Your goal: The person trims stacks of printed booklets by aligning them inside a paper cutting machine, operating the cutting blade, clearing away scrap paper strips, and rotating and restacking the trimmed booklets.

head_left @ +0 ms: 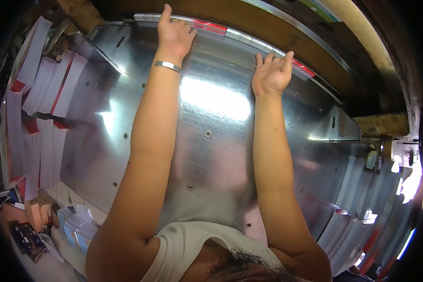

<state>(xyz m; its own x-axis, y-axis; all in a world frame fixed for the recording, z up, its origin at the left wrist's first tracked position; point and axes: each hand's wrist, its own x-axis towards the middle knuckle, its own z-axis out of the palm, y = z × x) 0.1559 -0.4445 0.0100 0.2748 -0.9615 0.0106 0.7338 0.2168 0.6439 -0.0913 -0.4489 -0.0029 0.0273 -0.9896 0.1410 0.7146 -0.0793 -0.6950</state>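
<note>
My left hand [175, 37] is at the far edge of a shiny metal table, thumb stretched out and fingers apart. It touches or nearly touches a low stack of paper [211, 27] with white and red edges. Farther right, my right hand [272, 75] is also open, its fingers against or close to a second low stack [251, 40] of the same look. Both stacks lie along the back of the metal table [216, 160]. Neither hand is closed round anything. My fingertips are partly foreshortened, so exact contact cannot be made out.
Piles of white and red booklets [47, 89] stand at the left. Below them are small boxes [75, 225] and a dark box [28, 239]. A dark beam [286, 23] crosses behind the stacks. More stacked paper [340, 235] is at the lower right.
</note>
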